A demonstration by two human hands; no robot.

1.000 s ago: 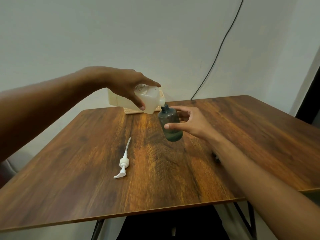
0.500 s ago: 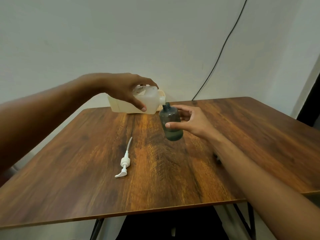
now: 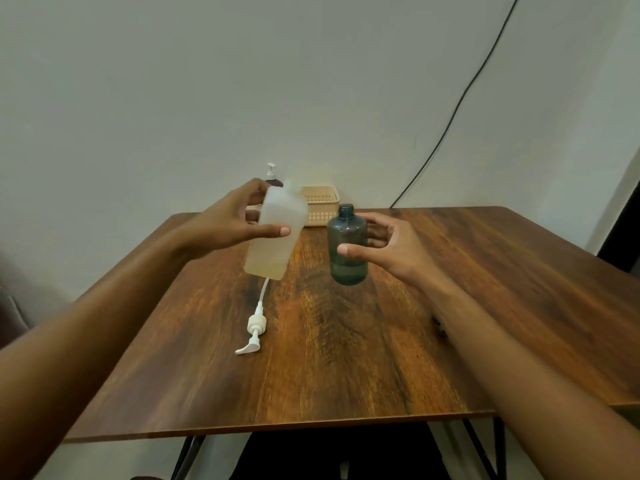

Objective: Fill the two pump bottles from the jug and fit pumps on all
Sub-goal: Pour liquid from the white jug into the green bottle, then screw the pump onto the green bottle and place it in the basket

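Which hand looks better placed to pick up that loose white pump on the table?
Probably the left hand: the pump lies just below its jug, which it must first set down. The right hand steadies the open bottle.

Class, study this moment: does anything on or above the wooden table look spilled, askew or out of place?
No spill shows. The white pump dispenser lies loose on the wooden table, and the blue-grey plastic bottle in the right hand is still uncapped. The left hand holds the translucent white jug slightly tilted.
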